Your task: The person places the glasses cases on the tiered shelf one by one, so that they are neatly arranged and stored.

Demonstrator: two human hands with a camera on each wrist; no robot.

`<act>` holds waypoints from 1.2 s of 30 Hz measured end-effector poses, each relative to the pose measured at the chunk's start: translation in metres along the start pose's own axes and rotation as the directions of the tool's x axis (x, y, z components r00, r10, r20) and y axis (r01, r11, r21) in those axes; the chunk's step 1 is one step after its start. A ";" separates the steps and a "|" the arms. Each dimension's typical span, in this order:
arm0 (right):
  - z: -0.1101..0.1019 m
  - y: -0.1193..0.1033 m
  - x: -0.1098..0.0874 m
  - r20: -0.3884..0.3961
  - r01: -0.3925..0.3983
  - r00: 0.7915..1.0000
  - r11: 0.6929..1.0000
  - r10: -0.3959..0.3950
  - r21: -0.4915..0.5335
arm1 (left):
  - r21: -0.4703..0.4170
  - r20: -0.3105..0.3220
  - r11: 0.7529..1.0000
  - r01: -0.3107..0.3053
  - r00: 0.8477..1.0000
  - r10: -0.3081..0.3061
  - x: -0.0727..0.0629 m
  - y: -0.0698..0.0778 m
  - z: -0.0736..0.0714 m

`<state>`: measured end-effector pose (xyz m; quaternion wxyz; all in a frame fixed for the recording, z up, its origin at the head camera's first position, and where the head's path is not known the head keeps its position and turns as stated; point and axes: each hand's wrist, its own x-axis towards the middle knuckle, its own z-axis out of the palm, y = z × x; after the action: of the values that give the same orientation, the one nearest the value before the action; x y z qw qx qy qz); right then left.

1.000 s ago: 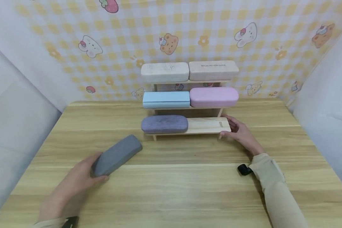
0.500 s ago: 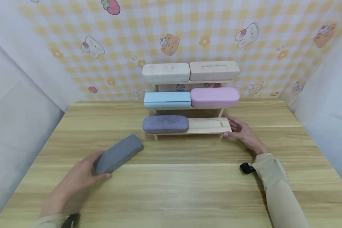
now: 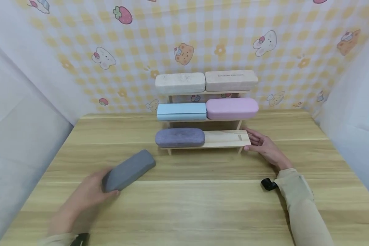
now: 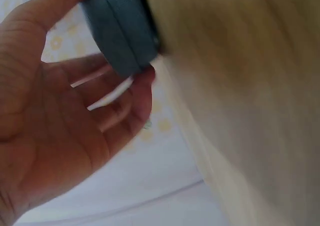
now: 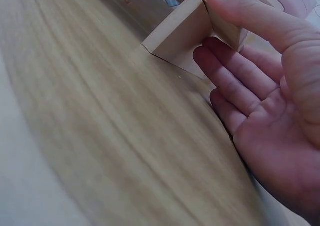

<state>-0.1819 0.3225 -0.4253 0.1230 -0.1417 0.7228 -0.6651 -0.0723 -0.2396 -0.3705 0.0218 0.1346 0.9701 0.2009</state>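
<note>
My left hand point(image 3: 90, 191) grips the near end of a grey glasses case point(image 3: 130, 171), which lies slantwise at the table's left. In the left wrist view the thumb and fingertips are on either side of the grey case point(image 4: 121, 33). At the right end of a three-tier wooden rack point(image 3: 222, 139), my right hand point(image 3: 265, 150) holds the lowest shelf, thumb in front and fingers behind. In the right wrist view the thumb touches the board point(image 5: 227, 28). A purple-grey glasses case point(image 3: 180, 137) sits on that shelf's left half; its right half is bare wood.
On the middle tier are a light-blue case point(image 3: 181, 111) and a pink case point(image 3: 232, 108). A whitish case point(image 3: 180, 82) and a beige lettered case point(image 3: 231, 80) stand on top. Behind the wooden table point(image 3: 196, 205) hangs a checked cloth point(image 3: 160, 30).
The head view has tilted slightly, so everything sits a little lower in it. Both hands, the grey glasses case and the rack keep nearly the same places relative to one another.
</note>
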 end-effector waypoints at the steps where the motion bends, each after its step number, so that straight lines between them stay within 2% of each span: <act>1: -0.001 0.000 -0.001 0.001 -0.003 1.000 1.000 0.003 0.007 | 0.013 -0.002 1.000 0.006 1.000 -0.006 0.001 0.002 0.001; 4: -0.002 0.000 -0.002 0.011 -0.008 1.000 0.999 0.008 0.036 | 0.047 -0.004 0.998 0.033 0.999 -0.033 0.002 0.005 0.001; 7: -0.004 0.000 -0.002 0.035 -0.001 0.999 0.997 -0.001 0.080 | 0.051 -0.007 0.998 0.029 1.000 -0.028 0.002 0.007 0.001; 12: -0.005 0.001 -0.001 0.065 0.011 0.998 0.992 -0.019 0.126 | 0.056 -0.025 0.998 -0.015 1.000 0.016 -0.003 0.010 -0.001; 20: -0.006 0.002 -0.001 0.058 0.016 0.998 0.993 -0.023 0.120 | 0.076 -0.013 0.996 -0.042 0.999 0.043 -0.012 0.022 -0.005; 29: -0.011 0.004 -0.007 0.070 0.017 0.997 0.992 -0.026 0.129 | 0.047 -0.036 0.993 -0.105 0.994 0.107 -0.010 0.031 -0.006; 36: -0.007 0.001 -0.002 0.068 -0.005 0.998 0.988 -0.006 0.154 | 0.092 -0.052 0.983 -0.160 0.985 0.166 -0.015 0.044 -0.017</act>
<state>-0.1824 0.3295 -0.4256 0.1582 -0.1546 0.6644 -0.7139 -0.0484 -0.2115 -0.3382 -0.0297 0.2083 0.9638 0.1635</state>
